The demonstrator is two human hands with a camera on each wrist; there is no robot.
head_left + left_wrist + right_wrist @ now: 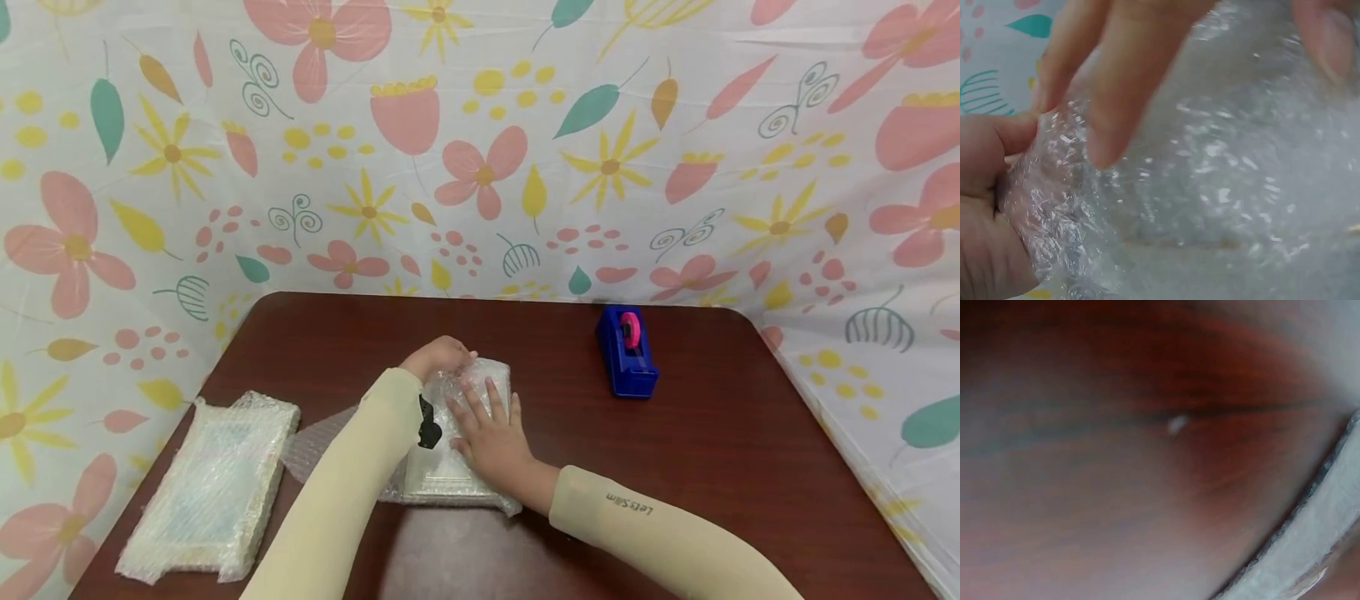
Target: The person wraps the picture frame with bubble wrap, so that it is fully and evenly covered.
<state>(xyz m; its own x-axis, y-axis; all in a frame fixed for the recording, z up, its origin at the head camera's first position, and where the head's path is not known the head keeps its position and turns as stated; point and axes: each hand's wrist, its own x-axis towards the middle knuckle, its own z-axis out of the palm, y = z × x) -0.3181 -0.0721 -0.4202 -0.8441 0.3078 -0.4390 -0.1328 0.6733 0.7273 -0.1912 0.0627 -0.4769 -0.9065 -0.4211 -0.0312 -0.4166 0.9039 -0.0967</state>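
A flat, pale rectangular item with a thin frame-like edge lies on the table under bubble wrap, whose loose flap spreads out on its left. My left hand pinches the wrap at the item's far edge. In the left wrist view the crinkled clear bubble wrap fills most of the picture, bunched between fingers on the left. My right hand rests on top of the item with fingers spread. The right wrist view is blurred and shows mostly dark red tabletop.
A second bubble-wrapped flat pack with a pale blue face lies at the table's left side. A blue tape dispenser with a pink core stands at the back right. A flower-patterned curtain hangs behind the brown table.
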